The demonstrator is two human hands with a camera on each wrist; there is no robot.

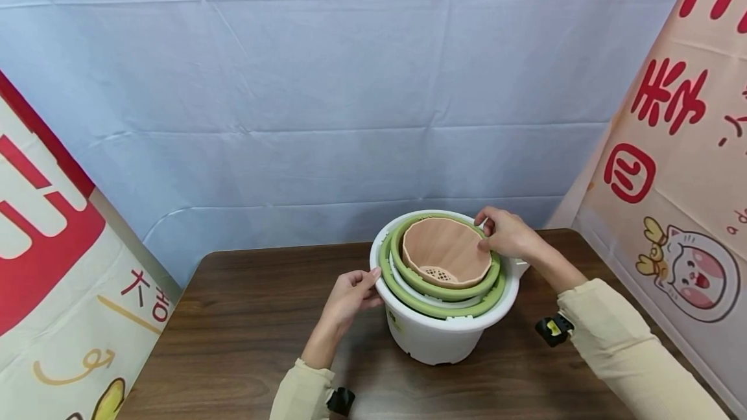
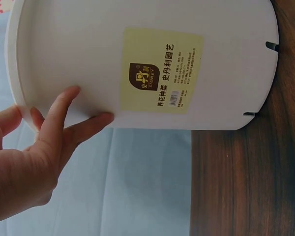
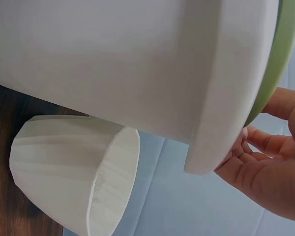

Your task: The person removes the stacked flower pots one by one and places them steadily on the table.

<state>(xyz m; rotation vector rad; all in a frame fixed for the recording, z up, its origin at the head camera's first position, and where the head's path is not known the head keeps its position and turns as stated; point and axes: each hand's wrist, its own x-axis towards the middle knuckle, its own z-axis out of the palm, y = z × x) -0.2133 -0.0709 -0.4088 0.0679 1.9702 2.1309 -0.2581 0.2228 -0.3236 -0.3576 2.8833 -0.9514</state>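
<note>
A large white plastic flowerpot (image 1: 434, 342) stands on the table, with green and white pots nested inside it. Innermost sits a peach-coloured flowerpot (image 1: 440, 242) with a ribbed wall and a slotted bottom. My left hand (image 1: 350, 297) pinches the big pot's left rim, thumb on top and fingers spread along the outer wall, near a yellow label (image 2: 160, 71). At the right, my right hand (image 1: 506, 233) bends over the nested rims; its thumb and forefinger pinch the peach pot's edge. In the right wrist view the green rim (image 3: 280, 54) partly hides those fingers.
A small off-white fluted pot (image 3: 59, 157) stands just beyond the big pot's right side, mostly hidden in the head view. The dark wooden table (image 1: 251, 336) ends at a pale blue cloth backdrop (image 1: 327, 109). Printed cloths hang at both sides.
</note>
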